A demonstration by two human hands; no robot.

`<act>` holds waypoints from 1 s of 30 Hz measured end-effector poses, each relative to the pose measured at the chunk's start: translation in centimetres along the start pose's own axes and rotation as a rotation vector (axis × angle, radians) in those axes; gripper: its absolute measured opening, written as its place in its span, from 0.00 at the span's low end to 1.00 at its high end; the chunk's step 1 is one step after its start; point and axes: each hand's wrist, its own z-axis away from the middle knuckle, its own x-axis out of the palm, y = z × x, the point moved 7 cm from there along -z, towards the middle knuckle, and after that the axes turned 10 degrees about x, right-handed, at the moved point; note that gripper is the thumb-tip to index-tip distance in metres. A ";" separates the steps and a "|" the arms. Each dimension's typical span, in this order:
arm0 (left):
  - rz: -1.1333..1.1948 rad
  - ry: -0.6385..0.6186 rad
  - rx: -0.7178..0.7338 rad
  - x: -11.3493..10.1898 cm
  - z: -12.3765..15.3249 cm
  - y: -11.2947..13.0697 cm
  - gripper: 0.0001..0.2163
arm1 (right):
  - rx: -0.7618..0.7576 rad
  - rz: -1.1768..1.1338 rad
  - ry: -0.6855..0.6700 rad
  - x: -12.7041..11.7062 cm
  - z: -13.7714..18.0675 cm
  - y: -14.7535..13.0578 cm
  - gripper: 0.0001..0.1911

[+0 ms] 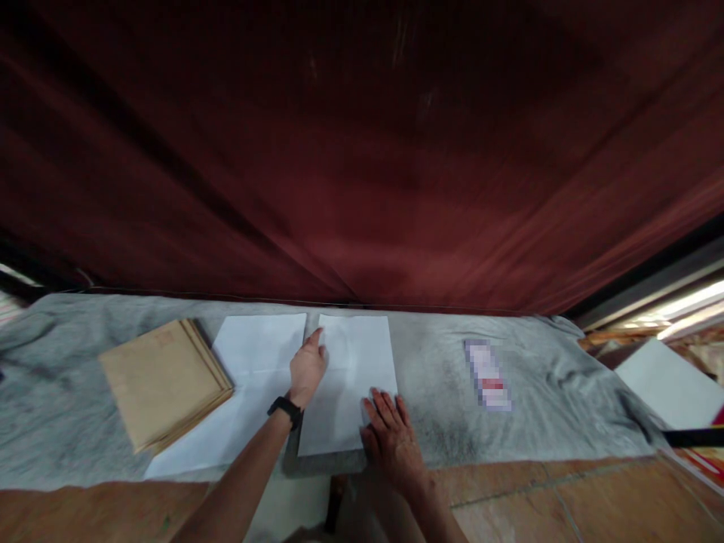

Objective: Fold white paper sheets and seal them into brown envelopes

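A white sheet of paper [354, 377] lies on a grey cloth [430, 377]. My left hand [307, 367], with a black band on its wrist, rests on the sheet's upper left part with fingers stretched out. Flat on the sheet's lower right corner lies my right hand [391, 437], its fingers spread. A second, larger white sheet [249, 369] lies just to the left, partly under my left arm. Neither hand holds anything.
A stack of brown envelopes [161, 381] lies at the left on the cloth. A small blurred packet [487, 375] lies to the right. A dark red curtain [362, 151] hangs behind. White sheets [667, 385] sit at far right; brown floor tiles [566, 498] lie in front.
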 end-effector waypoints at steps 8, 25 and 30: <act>-0.167 0.196 0.348 0.2 2.2 2.9 0.24 | 0.008 0.017 -0.001 0.4 0.2 -0.3 0.24; -0.238 0.115 0.751 5.2 9.9 6.2 0.24 | 0.047 -0.130 0.002 2.0 -6.9 0.7 0.24; -0.195 0.141 0.694 5.4 10.4 4.7 0.25 | 0.134 -0.004 -0.011 2.6 -7.0 2.6 0.25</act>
